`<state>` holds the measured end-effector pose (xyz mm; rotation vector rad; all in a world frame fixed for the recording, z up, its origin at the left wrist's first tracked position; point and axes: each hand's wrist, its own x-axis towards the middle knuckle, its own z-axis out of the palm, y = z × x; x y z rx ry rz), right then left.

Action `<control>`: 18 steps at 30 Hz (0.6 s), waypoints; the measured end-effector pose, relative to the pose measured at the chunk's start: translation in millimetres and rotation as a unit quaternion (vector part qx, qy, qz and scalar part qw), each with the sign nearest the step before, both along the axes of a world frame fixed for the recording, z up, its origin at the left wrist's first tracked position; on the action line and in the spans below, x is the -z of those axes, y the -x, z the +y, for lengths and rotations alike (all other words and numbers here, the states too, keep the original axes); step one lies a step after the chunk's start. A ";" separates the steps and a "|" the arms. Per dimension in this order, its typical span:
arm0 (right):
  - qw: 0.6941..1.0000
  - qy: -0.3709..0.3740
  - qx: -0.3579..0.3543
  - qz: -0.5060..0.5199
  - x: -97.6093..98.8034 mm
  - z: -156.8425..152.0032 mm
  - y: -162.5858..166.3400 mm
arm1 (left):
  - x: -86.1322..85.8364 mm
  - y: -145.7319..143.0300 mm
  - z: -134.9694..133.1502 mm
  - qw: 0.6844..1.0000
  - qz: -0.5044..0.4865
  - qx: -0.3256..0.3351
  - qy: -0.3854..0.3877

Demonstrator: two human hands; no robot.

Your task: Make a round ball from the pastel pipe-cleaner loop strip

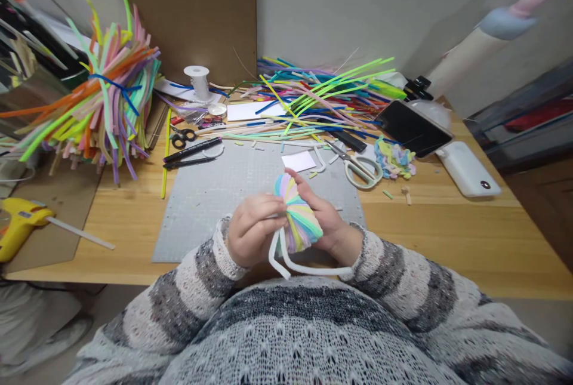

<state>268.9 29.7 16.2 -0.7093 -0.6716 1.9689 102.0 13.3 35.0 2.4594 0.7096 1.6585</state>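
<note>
Between my two hands is a round bundle of pastel pipe cleaners [298,212], fanned in blue, green, yellow, pink and lilac stripes. White pipe cleaner ends [313,270] hang from its lower side toward my lap. My left hand [257,227] pinches the bundle near its middle with closed fingers. Around the far and right side curls my right hand [329,218], its fingers partly hidden behind the bundle. Both hands are above the near part of the grey cutting mat [197,212].
White-handled scissors [358,167], a phone [414,127] and a white power bank [468,169] lie to the right. Loose pipe cleaners [322,98] pile up at the back. A big pipe cleaner bundle [111,92] and a yellow glue gun [22,224] are on the left.
</note>
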 end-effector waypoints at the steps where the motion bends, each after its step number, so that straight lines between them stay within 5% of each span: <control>1: 1.000 0.009 0.002 0.002 0.3 0.2 -0.1 | -0.1 -0.6 -0.2 1.000 -0.009 0.014 0.022; 6: 0.999 0.014 0.029 0.034 -4.1 2.2 -2.3 | 3.5 -8.0 1.5 0.974 -0.099 0.080 0.188; 9: 0.999 0.011 -0.001 0.037 -5.7 5.2 -4.3 | 2.9 -11.8 15.3 0.928 -0.228 0.015 0.294; 13: 0.999 -0.016 -0.008 0.030 -3.6 8.8 -5.3 | -1.9 -9.0 45.8 0.920 -0.193 -0.076 0.332; 18: 0.999 -0.004 0.034 0.000 0.5 14.3 -6.5 | -2.0 -13.0 65.3 0.864 -0.286 -0.036 0.412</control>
